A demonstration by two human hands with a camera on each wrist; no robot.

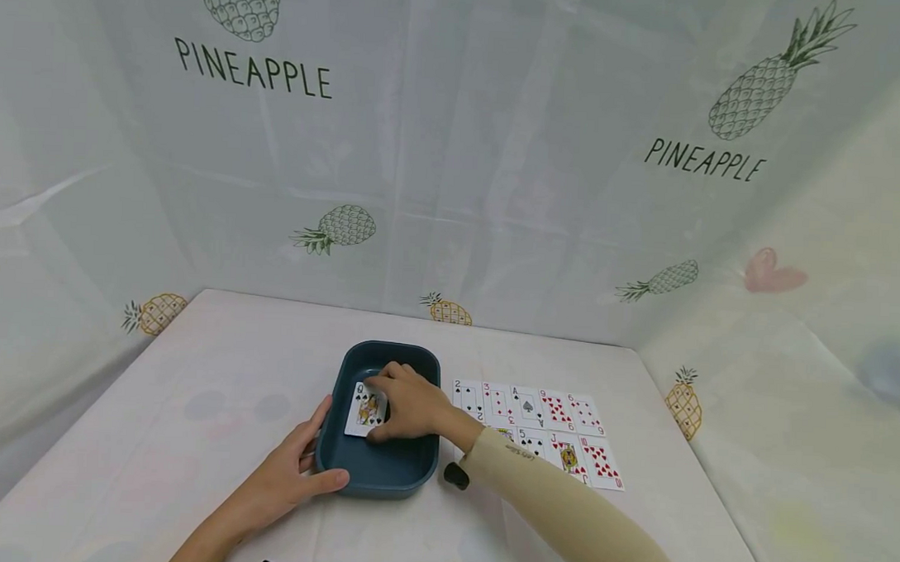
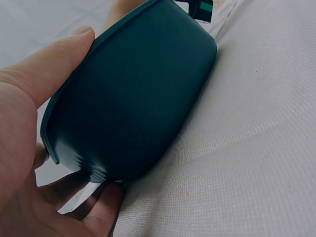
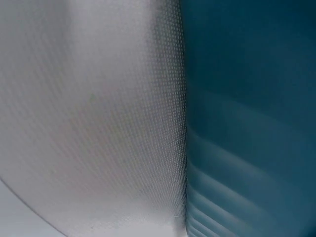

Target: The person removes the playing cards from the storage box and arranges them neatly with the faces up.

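Note:
A dark blue tray with raised walls and rounded corners sits on the table. My left hand grips its left side, thumb on the rim near the front corner; in the left wrist view the fingers reach round the outer wall of the tray. Inside the tray, my right hand spans a queen playing card, thumb at its near edge and index finger at its far edge. The palm covers the card's right part. In the right wrist view only the tray's outer wall and the cloth show, not the hand.
Face-up playing cards lie in two rows right of the tray, partly hidden by the right forearm. White cloth covers the table. A pineapple-print curtain hangs behind, with more cloth at both sides.

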